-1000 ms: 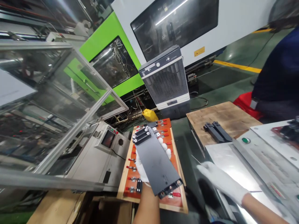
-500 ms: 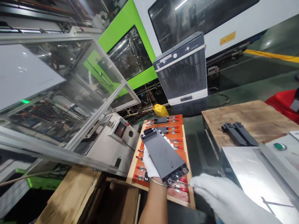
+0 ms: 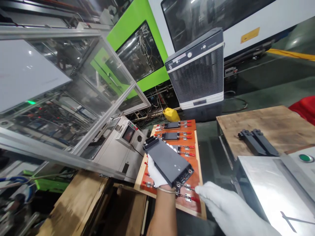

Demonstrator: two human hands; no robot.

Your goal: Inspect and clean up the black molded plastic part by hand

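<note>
Left hand (image 3: pixel 157 172) under grey panel (image 3: pixel 168 160), above orange clamp board (image 3: pixel 194 170).

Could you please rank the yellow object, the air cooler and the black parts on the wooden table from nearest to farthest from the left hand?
From the left hand:
1. Yellow object, on the floor beyond the clamp board.
2. Air cooler, behind it.
3. Black parts, far right on the wooden table.

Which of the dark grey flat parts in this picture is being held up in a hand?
The long dark panel in the gloved left hand, tilted above the orange jig board. The two smaller parts lie clamped at the board's far end.
</note>
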